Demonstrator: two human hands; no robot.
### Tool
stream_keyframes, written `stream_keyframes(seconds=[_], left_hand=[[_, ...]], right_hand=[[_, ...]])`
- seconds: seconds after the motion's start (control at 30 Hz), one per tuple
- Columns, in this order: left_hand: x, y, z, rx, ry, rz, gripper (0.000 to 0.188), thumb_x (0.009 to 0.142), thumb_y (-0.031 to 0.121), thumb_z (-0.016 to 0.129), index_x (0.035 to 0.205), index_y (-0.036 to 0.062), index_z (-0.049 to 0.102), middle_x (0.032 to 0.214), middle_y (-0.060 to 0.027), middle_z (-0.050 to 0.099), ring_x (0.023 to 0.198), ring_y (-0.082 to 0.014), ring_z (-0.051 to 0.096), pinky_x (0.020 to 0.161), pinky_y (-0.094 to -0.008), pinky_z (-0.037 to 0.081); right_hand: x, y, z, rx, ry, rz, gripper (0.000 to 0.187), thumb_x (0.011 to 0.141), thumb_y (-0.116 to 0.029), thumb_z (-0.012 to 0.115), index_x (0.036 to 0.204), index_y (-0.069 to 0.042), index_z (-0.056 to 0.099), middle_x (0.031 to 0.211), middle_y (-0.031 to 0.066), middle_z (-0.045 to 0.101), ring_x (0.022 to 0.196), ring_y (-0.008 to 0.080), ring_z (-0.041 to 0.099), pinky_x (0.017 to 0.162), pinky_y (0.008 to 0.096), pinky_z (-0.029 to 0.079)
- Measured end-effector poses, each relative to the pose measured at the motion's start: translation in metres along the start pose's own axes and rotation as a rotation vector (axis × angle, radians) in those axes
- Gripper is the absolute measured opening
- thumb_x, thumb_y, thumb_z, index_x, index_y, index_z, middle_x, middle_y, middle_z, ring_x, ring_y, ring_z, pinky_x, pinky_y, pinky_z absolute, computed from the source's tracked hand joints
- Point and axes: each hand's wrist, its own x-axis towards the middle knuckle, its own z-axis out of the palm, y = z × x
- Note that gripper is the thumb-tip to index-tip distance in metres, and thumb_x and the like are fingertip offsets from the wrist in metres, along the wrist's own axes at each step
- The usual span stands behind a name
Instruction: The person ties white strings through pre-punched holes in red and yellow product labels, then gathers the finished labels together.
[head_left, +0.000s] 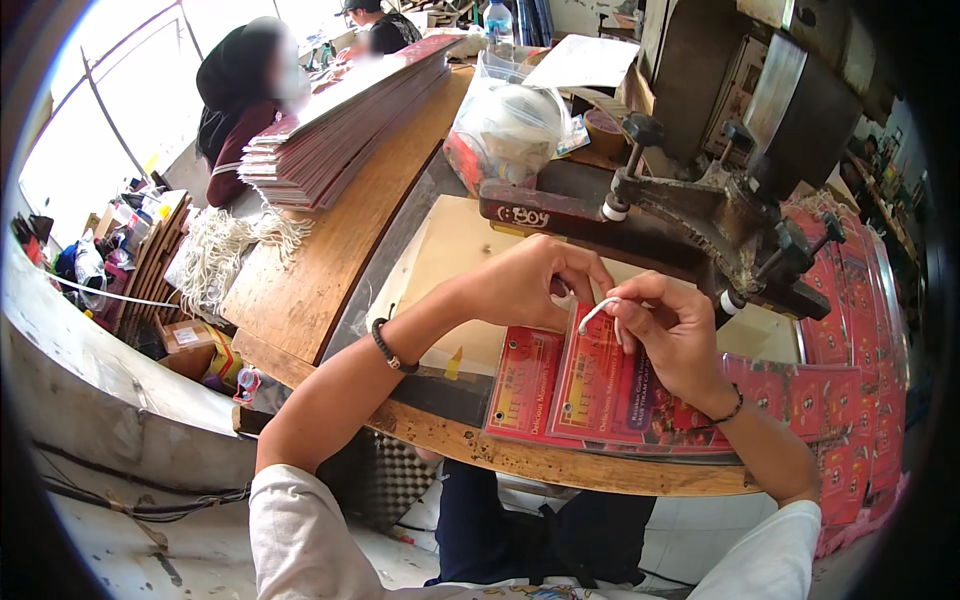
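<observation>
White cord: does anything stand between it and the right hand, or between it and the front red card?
Nothing visible does. The right hand pinches the white cord directly, and the cord's loose part shows over the front red card. The left hand is just leftward, not visibly blocking either.

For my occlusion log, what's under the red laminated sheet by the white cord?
Under the top sheet, another red laminated sheet shows at its left; whatever the top one covers can't be seen.
</observation>
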Motion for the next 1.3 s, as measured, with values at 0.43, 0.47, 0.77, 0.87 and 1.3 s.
stream_keyframes(seconds=[0.43,0.47,0.77,0.87,1.3], left_hand=[[-0.006,0.005,-0.021,0.041,-0.172,0.054,0.041,0.075,0.004,0.065,0.115,0.0011,0.061,0.098,-0.0006,0.066,0.086,-0.0083,0.060,0.074,-0.0235,0.046],[-0.005,0.005,-0.025,0.023,-0.218,0.113,0.042,0.080,0.013,0.071,0.119,0.0013,0.060,0.090,-0.0008,0.065,0.082,-0.0079,0.057,0.070,-0.0244,0.044],[0.003,-0.003,-0.013,0.222,-0.267,-0.088,0.019,0.091,0.021,0.072,0.098,0.0039,0.073,0.088,-0.0058,0.071,0.082,-0.0119,0.063,0.074,-0.0279,0.049],[0.003,-0.011,-0.015,0.277,-0.202,-0.143,0.020,0.092,0.021,0.071,0.101,0.0036,0.072,0.091,-0.0037,0.071,0.086,-0.0091,0.062,0.076,-0.0276,0.049],[-0.023,0.030,0.009,-0.096,0.465,-0.134,0.022,0.096,0.020,0.065,0.105,0.0005,0.067,0.095,-0.0024,0.069,0.085,-0.0084,0.064,0.076,-0.0228,0.052]], right_hand=[[-0.001,-0.037,0.000,0.177,-0.003,0.048,0.028,0.092,-0.007,0.069,0.117,0.002,0.060,0.095,0.0073,0.068,0.083,0.0098,0.066,0.076,0.0232,0.056],[0.002,-0.035,-0.003,0.170,0.033,0.070,0.026,0.092,-0.008,0.069,0.114,0.002,0.059,0.093,0.0065,0.067,0.079,0.0088,0.065,0.073,0.0226,0.055],[0.005,-0.028,-0.013,0.075,-0.253,0.225,0.017,0.098,-0.014,0.063,0.108,0.000,0.060,0.081,0.0003,0.062,0.064,0.0030,0.052,0.057,0.0193,0.043],[-0.003,-0.037,-0.015,0.033,-0.440,0.313,0.018,0.099,-0.015,0.061,0.109,-0.001,0.063,0.082,-0.0011,0.062,0.066,0.0027,0.050,0.061,0.0201,0.043],[-0.025,-0.057,0.014,-0.043,-0.602,0.082,0.020,0.094,-0.006,0.064,0.113,0.000,0.067,0.095,0.0053,0.069,0.081,0.0079,0.062,0.074,0.0251,0.052]])
